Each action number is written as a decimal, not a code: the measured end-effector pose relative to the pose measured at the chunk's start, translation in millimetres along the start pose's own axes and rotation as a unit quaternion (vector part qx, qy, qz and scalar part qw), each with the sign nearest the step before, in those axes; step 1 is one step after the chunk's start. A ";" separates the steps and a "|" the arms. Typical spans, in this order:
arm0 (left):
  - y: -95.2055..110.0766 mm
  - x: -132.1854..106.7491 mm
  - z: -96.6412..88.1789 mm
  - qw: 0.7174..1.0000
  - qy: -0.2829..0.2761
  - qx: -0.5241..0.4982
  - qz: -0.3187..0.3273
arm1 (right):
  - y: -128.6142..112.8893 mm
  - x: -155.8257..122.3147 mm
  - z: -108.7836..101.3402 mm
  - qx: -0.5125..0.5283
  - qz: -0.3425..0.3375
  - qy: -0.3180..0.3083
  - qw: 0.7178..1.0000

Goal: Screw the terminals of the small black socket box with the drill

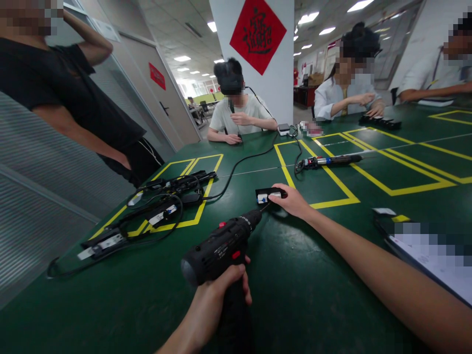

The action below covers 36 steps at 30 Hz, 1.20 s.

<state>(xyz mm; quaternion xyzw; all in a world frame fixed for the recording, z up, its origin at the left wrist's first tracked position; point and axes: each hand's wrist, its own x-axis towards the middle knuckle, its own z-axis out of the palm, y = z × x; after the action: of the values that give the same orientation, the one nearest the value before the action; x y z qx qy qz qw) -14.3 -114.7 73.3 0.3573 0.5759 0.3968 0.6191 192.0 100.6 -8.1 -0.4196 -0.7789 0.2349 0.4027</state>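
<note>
My left hand grips the handle of a black electric screwdriver with red buttons. Its tip points at a small black part with a white and blue piece, lying on the green table. My right hand rests on that part's right side, fingers pressing it down.
Black power strips with cables lie at the left inside yellow tape marks. Another screwdriver lies farther back. A clipboard with paper sits at the right. One person stands at the left; three people sit across the table.
</note>
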 end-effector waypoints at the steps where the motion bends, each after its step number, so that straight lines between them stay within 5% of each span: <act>1: -0.2 0.2 0.1 1.000 0.001 0.000 0.001 | 0.2 0.3 0.1 0.000 0.000 -0.001 1.000; 36: -0.2 -2.7 0.9 1.000 -0.001 0.012 0.006 | 5.6 1.5 1.4 0.013 0.020 -0.005 1.000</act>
<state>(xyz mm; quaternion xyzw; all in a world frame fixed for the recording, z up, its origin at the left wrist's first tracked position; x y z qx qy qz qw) -13.4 -117.3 74.4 0.3686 0.5782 0.3928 0.6128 192.9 104.9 -12.2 -0.4288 -0.7693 0.2549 0.3992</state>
